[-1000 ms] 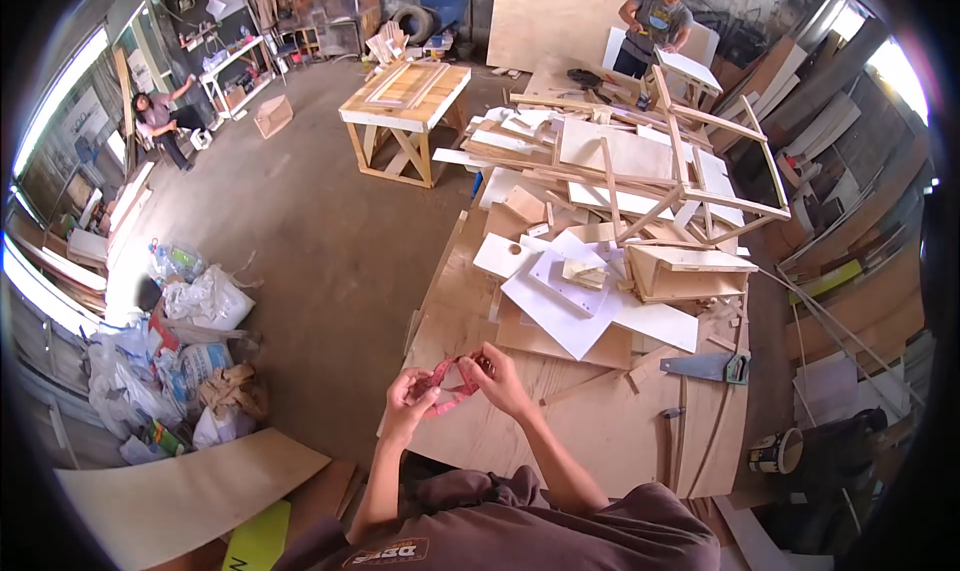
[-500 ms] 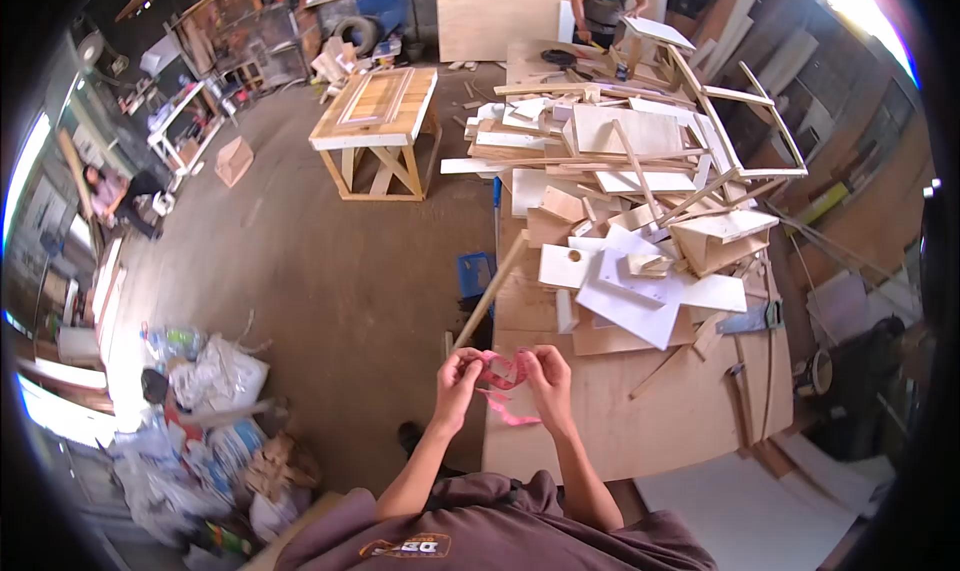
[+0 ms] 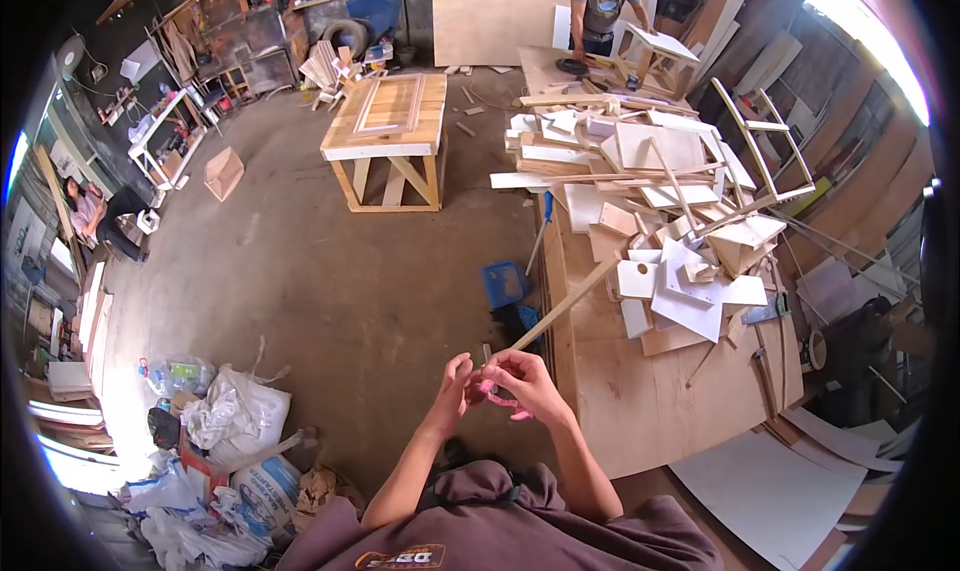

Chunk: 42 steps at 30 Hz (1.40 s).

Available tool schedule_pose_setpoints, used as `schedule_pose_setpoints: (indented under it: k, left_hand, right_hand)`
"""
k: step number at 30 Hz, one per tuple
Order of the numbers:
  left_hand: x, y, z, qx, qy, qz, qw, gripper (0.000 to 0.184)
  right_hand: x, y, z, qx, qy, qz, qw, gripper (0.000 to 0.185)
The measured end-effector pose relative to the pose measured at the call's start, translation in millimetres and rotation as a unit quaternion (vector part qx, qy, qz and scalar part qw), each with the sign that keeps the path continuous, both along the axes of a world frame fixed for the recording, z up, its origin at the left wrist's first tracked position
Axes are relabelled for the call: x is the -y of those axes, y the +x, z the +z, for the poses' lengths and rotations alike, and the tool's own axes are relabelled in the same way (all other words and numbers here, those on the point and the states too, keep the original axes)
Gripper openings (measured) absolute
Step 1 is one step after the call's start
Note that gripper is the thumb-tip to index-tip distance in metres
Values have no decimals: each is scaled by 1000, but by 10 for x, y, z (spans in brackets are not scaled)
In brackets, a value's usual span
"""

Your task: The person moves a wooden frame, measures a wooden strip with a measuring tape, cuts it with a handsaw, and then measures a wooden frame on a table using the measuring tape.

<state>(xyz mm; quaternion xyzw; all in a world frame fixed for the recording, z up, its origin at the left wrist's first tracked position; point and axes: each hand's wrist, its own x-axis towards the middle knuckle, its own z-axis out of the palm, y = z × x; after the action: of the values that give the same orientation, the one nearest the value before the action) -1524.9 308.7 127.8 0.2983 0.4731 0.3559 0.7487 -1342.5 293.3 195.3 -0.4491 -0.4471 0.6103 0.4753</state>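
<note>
A pink tape-like strip (image 3: 508, 403) is bunched between my two hands, in front of my body. My left hand (image 3: 455, 396) has its fingers bent around one side of it. My right hand (image 3: 531, 383) pinches the other side, and a short loop hangs below its fingers. Just beyond my hands, a long wooden stick (image 3: 570, 304) slants along the left edge of the plywood-topped worktable (image 3: 640, 411). Whether my hands touch the stick's near end cannot be told.
Wood offcuts (image 3: 660, 151) and a saw (image 3: 768, 309) lie on the worktable. A low wooden table (image 3: 390, 121), a blue crate (image 3: 504, 284) and plastic bags (image 3: 245, 411) stand on the floor. One person (image 3: 603, 11) works at the back; another (image 3: 100, 211) sits at left.
The view has turned left, so the worktable appears farther right. My hands have drawn closer together, and the pink strip is more bunched, with less of it hanging.
</note>
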Motion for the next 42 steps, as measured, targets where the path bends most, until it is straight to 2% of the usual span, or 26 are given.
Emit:
schedule_pose_setpoints:
  k: [2,4,6,9,10,12,14,18,20,22,24,25,28,29,30,31,32,33,34,36,39,41,42]
  left_hand:
    - [-125,-251,-122,159,-24,-67,985,70]
    - [-260,-378,30,136,13,-77,988,66]
    - [-397,-544,47,108,45,-88,989,63]
    - [-725,-753,-36,76,83,-100,989,41]
    - [-882,-850,-107,74,85,-95,989,41]
    - [-1253,-1058,-233,60,34,-126,990,39]
    - [-1664,-1168,-278,28,37,-125,991,35]
    - [-2688,-1263,-429,64,78,-99,990,29]
    - [-3289,-1388,-537,-102,152,-176,967,26]
    - [-3898,-1466,-431,-113,160,-145,970,21]
    - [-4409,-1563,-202,-206,82,-39,974,20]
    - [-4697,-1650,-214,-163,128,-19,978,22]
    - [-5427,-1765,-48,-134,150,59,978,25]
    - [-5663,-1826,-161,-116,203,72,969,26]
    - [-5887,-1862,-237,-118,196,75,971,26]
    - [-6123,-1913,-279,-200,224,58,952,25]
    - [-6359,-1974,-317,-279,253,38,925,25]
    - [-6565,-1953,-345,-218,207,69,951,26]
    - [-6779,-1994,-397,-219,203,66,952,26]
    - [-7283,-2083,-554,-316,294,62,900,28]
    - [-8002,-2186,-823,-327,330,60,883,29]
    - [-8472,-2244,-1001,-346,340,64,872,29]
    - [-8744,-2257,-1061,-378,409,76,827,28]
  right_hand:
    - [-146,-151,48,0,-28,51,998,18]
    - [-347,-321,75,-15,-5,71,997,19]
    - [-520,-418,196,41,-30,102,994,20]
    - [-918,-606,-9,10,17,78,997,14]
    - [-1089,-641,-39,17,40,65,997,12]
    - [-1474,-660,-35,32,27,52,998,11]
    - [-1925,-628,-41,34,28,55,998,11]
    - [-2991,-494,-236,51,63,30,996,10]
    - [-3606,-465,-302,12,59,-7,998,10]
    - [-4246,-459,-284,45,59,-44,996,13]
    - [-4808,-498,-183,69,66,-45,994,14]
    - [-5065,-489,-183,65,60,-36,995,13]
    - [-5794,-506,-88,213,117,-32,969,12]
    - [-6008,-522,-102,173,98,-34,979,13]
    - [-6207,-533,-147,132,77,-38,988,13]
    - [-6412,-550,-157,167,95,-52,980,12]
    - [-6580,-544,-131,262,94,-60,959,11]
    - [-6780,-549,-226,264,114,-79,954,12]
    - [-6966,-557,-321,267,132,-99,949,12]
    - [-7339,-593,-384,262,101,-130,951,13]
    - [-7914,-747,-410,262,67,-144,952,13]
    - [-8300,-853,-507,358,89,-179,912,16]
    - [-8534,-922,-553,362,87,-180,911,16]
